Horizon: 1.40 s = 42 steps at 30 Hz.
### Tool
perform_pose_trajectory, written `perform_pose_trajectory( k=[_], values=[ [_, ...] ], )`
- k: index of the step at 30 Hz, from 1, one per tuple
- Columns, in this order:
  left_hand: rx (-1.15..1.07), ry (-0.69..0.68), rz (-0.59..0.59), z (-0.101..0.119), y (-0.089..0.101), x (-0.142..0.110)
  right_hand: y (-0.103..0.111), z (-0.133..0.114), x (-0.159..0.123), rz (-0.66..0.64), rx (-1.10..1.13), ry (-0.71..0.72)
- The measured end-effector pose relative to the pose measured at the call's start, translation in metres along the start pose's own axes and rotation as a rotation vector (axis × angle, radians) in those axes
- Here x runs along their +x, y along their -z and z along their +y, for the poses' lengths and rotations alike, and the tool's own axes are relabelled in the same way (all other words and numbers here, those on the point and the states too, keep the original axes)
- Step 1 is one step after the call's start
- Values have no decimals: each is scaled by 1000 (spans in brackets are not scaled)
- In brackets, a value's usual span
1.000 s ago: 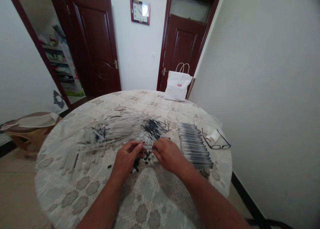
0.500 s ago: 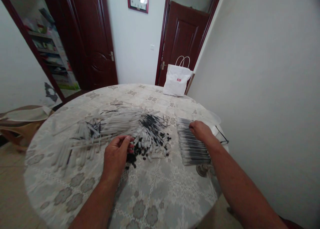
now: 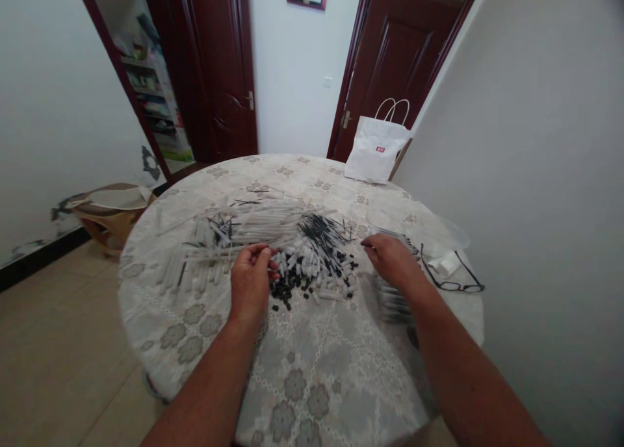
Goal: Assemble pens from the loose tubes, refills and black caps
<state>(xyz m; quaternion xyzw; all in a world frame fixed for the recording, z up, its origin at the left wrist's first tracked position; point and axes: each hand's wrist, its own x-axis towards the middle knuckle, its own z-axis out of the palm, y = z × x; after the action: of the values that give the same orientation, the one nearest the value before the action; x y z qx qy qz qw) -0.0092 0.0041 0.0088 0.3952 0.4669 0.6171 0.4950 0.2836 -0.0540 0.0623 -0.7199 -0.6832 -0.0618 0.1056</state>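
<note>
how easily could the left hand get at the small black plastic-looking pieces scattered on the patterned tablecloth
Yes, most likely: the left hand is close beside the small black pieces, with nothing visible between them, and the right hand is off to the other side.

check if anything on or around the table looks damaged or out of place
Dark, ragged patches low on the wall at left look like damaged paint. On the table, open eyeglasses seem out of place beside the row of slim tubes.
</note>
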Motion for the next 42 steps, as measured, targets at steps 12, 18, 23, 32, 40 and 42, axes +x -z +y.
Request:
perform_pose_trajectory(
  k=[12,18,23,32,40,42],
  values=[
    [-291,119,102,-6,-3,-2,-52,-137,27,41,97,249],
    [-432,177,191,-9,1,3,-60,-157,69,31,12,294],
    [-483,213,216,-11,3,5,-66,-168,78,-43,-102,287],
    [-443,276,226,-15,-3,1,-50,-155,61,-164,-208,273],
    [-410,281,164,-12,-6,-4,-41,-126,33,-35,-60,188],
    [-401,290,96,-8,-6,-6,-36,-115,26,19,76,158]
  ],
)
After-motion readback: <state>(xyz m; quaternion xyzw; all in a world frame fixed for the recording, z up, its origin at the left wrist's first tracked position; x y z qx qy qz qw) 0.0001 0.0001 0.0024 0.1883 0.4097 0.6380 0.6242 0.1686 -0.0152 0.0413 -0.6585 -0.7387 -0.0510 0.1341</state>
